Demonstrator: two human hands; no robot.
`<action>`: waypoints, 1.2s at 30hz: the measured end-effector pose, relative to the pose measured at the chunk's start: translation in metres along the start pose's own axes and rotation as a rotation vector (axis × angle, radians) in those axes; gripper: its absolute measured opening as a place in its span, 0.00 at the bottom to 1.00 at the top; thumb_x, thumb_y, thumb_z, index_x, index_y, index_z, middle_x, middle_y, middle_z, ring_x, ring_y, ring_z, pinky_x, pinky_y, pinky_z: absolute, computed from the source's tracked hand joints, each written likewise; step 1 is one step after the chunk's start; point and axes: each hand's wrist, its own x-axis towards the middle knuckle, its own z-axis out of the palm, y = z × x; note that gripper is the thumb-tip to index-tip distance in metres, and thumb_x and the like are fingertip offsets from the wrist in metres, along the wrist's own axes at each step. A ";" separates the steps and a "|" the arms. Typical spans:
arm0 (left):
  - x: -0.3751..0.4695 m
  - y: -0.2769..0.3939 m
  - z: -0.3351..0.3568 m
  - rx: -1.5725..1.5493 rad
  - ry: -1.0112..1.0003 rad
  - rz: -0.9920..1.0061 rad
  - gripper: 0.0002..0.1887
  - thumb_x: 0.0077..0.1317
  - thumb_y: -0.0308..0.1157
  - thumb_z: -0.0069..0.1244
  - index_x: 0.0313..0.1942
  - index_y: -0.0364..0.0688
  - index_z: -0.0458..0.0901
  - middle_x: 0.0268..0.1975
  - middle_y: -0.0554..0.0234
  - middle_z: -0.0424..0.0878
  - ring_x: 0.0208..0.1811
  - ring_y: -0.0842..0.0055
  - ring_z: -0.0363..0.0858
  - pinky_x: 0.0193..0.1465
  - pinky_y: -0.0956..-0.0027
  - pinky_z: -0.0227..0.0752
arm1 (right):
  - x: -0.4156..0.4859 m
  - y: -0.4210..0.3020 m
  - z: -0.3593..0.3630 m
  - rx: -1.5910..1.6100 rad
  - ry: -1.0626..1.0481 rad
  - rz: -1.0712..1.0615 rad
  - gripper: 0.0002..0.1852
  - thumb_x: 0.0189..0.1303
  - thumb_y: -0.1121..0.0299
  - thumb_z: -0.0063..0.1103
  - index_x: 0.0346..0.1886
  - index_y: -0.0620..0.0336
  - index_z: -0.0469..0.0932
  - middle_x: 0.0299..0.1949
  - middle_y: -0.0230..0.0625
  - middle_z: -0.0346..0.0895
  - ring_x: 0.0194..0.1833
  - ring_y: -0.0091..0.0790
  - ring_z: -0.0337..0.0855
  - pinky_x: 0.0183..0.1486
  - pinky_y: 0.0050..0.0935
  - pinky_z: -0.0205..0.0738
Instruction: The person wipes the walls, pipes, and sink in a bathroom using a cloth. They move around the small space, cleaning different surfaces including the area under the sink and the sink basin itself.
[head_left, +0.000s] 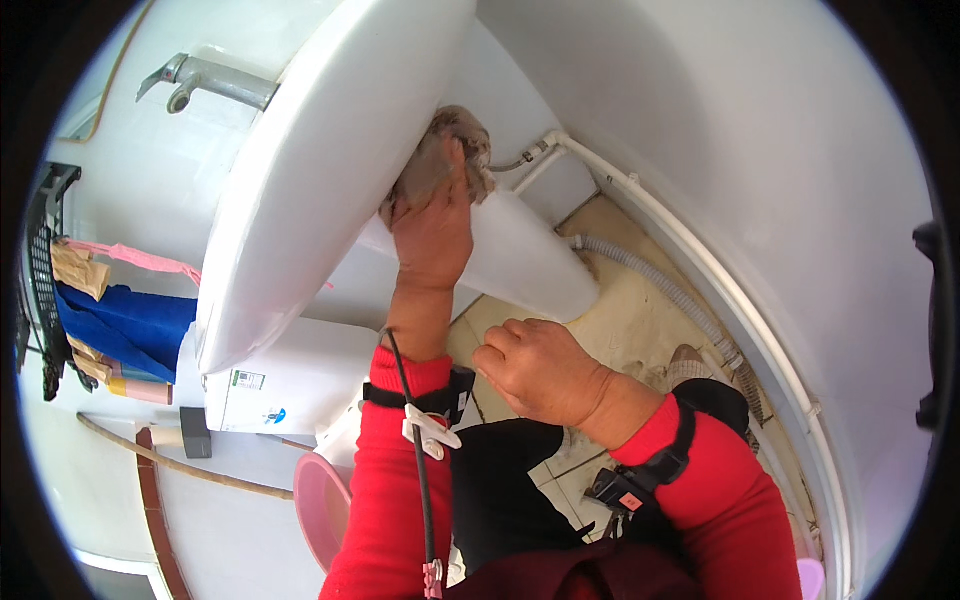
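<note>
My left hand (435, 240) holds a wet-looking grey-brown cloth (480, 150) against the underside of a white ceramic washbasin (330, 150), where the bowl meets its pedestal (525, 259). Its fingers lie spread over the cloth, partly hidden in the folds. My right hand (540, 371) is curled into a loose fist below the foot of the pedestal in the picture, touching nothing that I can see. A chrome lever tap (225, 81) stands on the basin's far side. Straps with small black devices circle both wrists.
White pipes (675, 214) run along the right wall, beside a grey corrugated drain hose (652, 266) on the tiled floor (622, 337). At left are a white toilet tank (300, 360), a pink bucket (319, 502), a wooden stick (187, 469) and hanging blue cloth (127, 322). A cord (420, 465) crosses my left sleeve.
</note>
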 end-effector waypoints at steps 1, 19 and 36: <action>0.011 0.006 -0.002 0.035 -0.043 -0.007 0.29 0.63 0.23 0.44 0.67 0.37 0.69 0.70 0.55 0.70 0.65 0.66 0.74 0.68 0.48 0.62 | 0.001 0.001 0.002 -0.004 0.008 0.002 0.09 0.43 0.73 0.61 0.30 0.59 0.75 0.32 0.37 0.75 0.37 0.40 0.80 0.38 0.38 0.78; -0.036 -0.020 0.027 -0.091 0.227 0.068 0.26 0.56 0.24 0.50 0.57 0.53 0.81 0.48 0.71 0.84 0.54 0.66 0.77 0.73 0.56 0.60 | 0.010 0.002 -0.021 0.034 0.018 0.077 0.05 0.54 0.77 0.62 0.35 0.59 0.79 0.32 0.37 0.78 0.34 0.44 0.81 0.34 0.37 0.77; -0.112 0.034 0.114 -1.296 0.976 -1.262 0.16 0.77 0.44 0.43 0.43 0.39 0.78 0.44 0.68 0.81 0.42 0.79 0.75 0.45 0.73 0.71 | 0.005 0.003 -0.010 0.041 -0.068 0.078 0.09 0.47 0.78 0.62 0.33 0.59 0.77 0.31 0.35 0.76 0.32 0.42 0.79 0.34 0.36 0.76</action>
